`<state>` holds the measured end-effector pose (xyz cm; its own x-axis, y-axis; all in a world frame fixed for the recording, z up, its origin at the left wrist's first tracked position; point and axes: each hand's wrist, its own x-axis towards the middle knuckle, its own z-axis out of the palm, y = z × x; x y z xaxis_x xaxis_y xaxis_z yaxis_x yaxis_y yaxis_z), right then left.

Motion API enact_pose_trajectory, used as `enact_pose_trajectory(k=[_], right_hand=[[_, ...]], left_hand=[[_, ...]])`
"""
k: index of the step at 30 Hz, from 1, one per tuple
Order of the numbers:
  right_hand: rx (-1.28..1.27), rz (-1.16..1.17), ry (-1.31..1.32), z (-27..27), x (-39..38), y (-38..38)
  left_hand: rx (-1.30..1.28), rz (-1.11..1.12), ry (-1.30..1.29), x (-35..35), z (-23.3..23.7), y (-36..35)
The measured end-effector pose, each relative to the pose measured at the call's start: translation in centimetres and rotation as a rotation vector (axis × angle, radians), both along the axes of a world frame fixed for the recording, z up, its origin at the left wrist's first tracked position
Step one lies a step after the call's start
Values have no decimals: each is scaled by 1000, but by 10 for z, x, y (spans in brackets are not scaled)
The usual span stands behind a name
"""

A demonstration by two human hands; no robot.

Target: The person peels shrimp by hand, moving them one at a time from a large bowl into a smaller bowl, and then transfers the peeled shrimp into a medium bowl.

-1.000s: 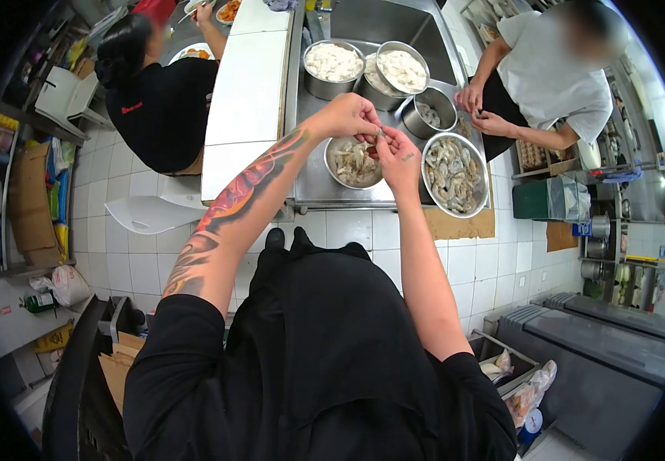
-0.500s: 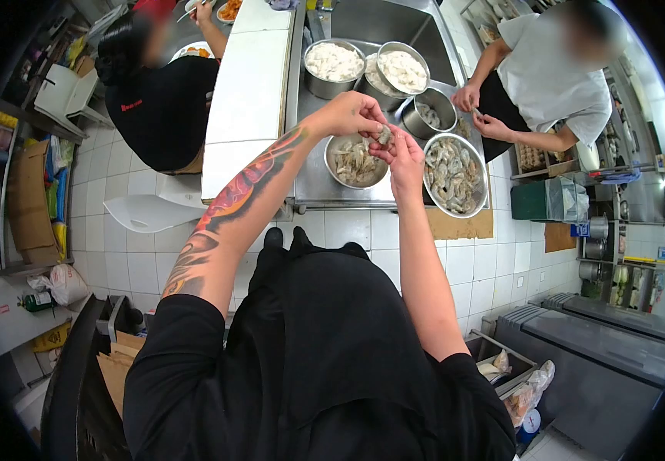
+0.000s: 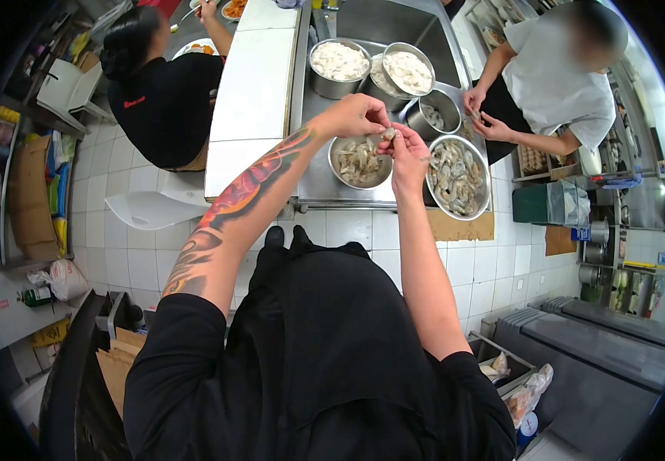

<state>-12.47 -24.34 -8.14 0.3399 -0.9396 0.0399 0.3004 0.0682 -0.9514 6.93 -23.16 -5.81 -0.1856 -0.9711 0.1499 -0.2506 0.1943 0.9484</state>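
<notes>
A grey shrimp is held up over a metal bowl of shrimp shells and heads. My right hand pinches it between thumb and fingers. From the left, my left hand reaches in with its fingertips closed together at the shrimp's upper end. Close to my right hand is a larger metal bowl heaped with whole, unpeeled shrimp. Behind it, a tilted metal pot contains a few peeled shrimp.
Metal pots of pale, peeled-looking pieces stand by the sink. A co-worker in a white shirt handles something small across the steel counter. Another person in black sits left of the tiled ledge.
My left fingertips have shifted slightly up, and the shrimp shows more clearly in my right hand. The view has moved a little; the bowls otherwise look the same.
</notes>
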Motion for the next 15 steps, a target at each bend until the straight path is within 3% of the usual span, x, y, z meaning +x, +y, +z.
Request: enact_pose_trajectory(k=[2, 6, 8, 11, 15], right_hand=[[3, 9, -8, 2, 1, 0], [-73, 15, 72, 2, 0, -5], [-276, -11, 276, 2, -1, -6], [-316, -11, 307, 6, 3, -1], [-289, -36, 341, -7, 1, -7]], left_hand=[[-5, 45, -139, -1, 2, 1], [-59, 103, -88, -1, -5, -2], [269, 49, 124, -2, -3, -3], [96, 21, -68, -3, 1, 2], [100, 49, -119, 0, 0, 4]])
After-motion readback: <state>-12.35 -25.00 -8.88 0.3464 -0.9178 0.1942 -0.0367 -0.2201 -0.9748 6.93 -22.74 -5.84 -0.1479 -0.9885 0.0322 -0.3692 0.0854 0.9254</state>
